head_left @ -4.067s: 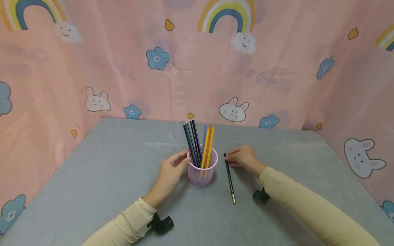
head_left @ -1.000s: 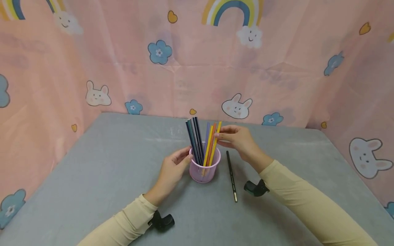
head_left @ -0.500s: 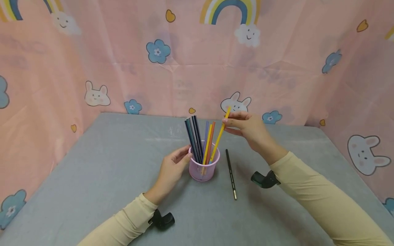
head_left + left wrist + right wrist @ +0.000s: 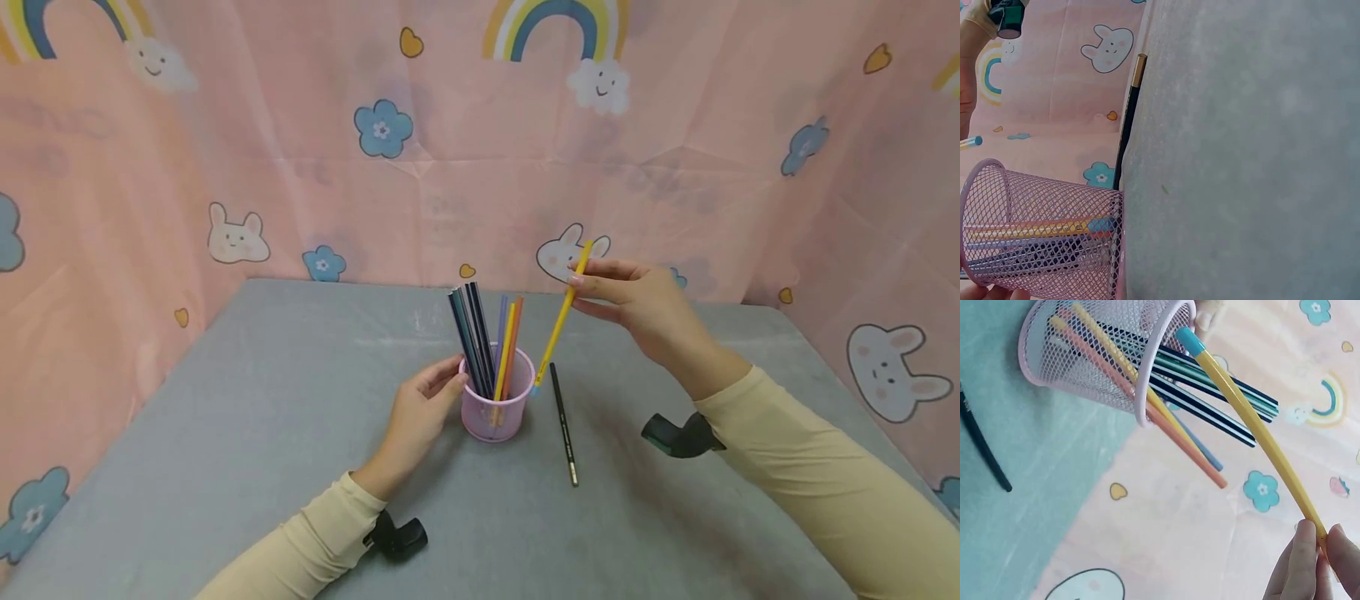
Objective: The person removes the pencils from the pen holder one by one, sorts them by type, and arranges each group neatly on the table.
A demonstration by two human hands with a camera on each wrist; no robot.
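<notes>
A pink mesh pen holder stands upright mid-table, and my left hand steadies it, thumb and fingers at its left rim. Between my right thumb and fingertips I pinch a yellow pencil near its upper end. My right hand is up and right of the holder. The pencil slants, its blue lower end beside the holder's rim. Inside the holder lean several dark striped pencils, a purple one, another yellow one and an orange one.
A black pencil with a gold end lies on the grey tabletop, right of the holder. Behind the table hangs a pink patterned cloth. Both wrists carry black camera mounts.
Earlier my right hand was at the black pencil on the table. Since then it has taken the yellow pencil and drawn it up and rightward out of the holder. My left hand stays put.
</notes>
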